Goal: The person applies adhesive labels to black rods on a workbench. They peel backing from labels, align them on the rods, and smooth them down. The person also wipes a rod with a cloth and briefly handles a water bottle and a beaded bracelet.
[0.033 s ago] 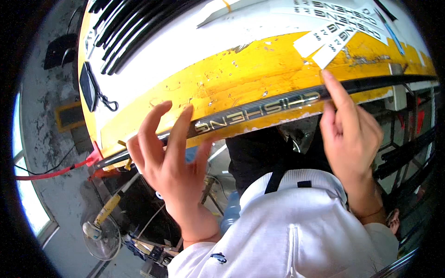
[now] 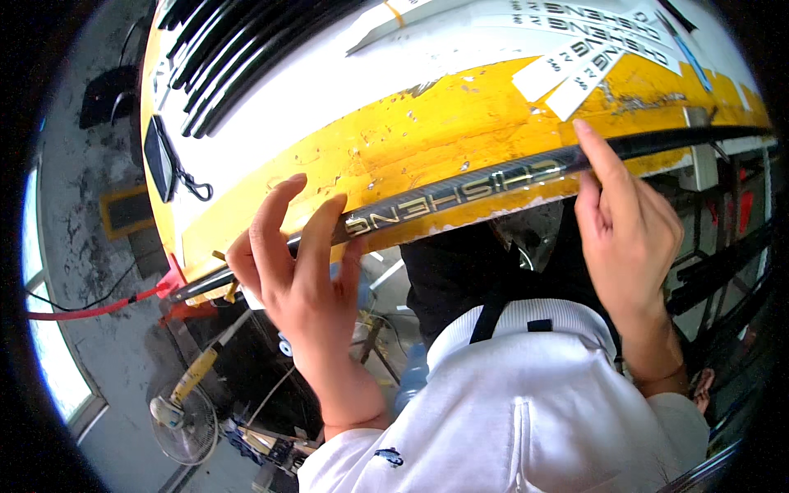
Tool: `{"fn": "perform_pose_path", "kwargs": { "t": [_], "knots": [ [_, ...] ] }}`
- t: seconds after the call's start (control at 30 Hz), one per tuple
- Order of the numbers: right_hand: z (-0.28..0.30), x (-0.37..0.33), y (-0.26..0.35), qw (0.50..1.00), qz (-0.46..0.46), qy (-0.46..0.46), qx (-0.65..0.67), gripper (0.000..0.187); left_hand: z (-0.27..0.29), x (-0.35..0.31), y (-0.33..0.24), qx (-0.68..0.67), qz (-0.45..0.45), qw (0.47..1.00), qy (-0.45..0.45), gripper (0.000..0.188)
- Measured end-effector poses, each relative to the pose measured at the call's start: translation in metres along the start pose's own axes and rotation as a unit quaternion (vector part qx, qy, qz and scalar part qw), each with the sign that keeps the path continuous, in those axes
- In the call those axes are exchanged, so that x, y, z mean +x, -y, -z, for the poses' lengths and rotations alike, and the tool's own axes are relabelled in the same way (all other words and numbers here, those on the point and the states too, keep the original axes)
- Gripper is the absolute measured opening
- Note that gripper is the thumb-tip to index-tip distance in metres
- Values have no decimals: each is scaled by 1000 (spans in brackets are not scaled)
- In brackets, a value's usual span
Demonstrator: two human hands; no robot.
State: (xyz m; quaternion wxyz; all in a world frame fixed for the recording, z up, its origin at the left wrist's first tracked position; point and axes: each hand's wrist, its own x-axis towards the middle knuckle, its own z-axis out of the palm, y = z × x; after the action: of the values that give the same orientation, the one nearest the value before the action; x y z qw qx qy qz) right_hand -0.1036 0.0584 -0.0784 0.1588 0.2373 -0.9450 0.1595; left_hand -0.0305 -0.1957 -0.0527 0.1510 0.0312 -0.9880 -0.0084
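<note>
A long black tube (image 2: 637, 146) lies along the near edge of the yellow, scuffed table. Gold lettering on a glossy strip (image 2: 460, 194) runs along its middle. My left hand (image 2: 300, 263) is at the strip's left end, its thumb on the near side and its fingers spread over the far side, with the tube between them. At the strip's right end, my right hand (image 2: 620, 222) has its index finger stretched across the tube and its thumb by the near side; the other fingers are curled. Exact contact under the fingertips is hidden.
Several black tubes (image 2: 234, 62) lie on white sheeting at the far left, near a black flat case (image 2: 159, 160) with a cord. Printed white strips (image 2: 571, 97) and a blue pen-like tool (image 2: 689, 59) lie at far right. A red clamp (image 2: 171, 278) and a fan (image 2: 185, 419) are at left.
My right hand has shifted slightly to the right along the tube, relative to the gold lettering. The left hand stays nearly in place. The whole view has tilted a little.
</note>
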Motion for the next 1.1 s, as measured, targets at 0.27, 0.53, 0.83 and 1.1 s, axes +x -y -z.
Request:
{"fn": "perform_pose_path", "kwargs": {
  "t": [0.27, 0.53, 0.83, 1.1],
  "knots": [
    [68, 6, -29, 990, -17, -142, 12, 45, 71, -9, -29, -154, -23, 981, 114, 34],
    [92, -24, -17, 704, -163, -53, 690, 54, 43, -70, -73, -549, 15, 779, 304, 29],
    [111, -59, -2, 767, -141, 115, 615, 14, 33, -103, -115, -619, -27, 731, 285, 22],
    [129, -54, -28, 776, -155, 111, 602, 14, 34, -120, -126, -600, -21, 762, 245, 19]
  ]
}}
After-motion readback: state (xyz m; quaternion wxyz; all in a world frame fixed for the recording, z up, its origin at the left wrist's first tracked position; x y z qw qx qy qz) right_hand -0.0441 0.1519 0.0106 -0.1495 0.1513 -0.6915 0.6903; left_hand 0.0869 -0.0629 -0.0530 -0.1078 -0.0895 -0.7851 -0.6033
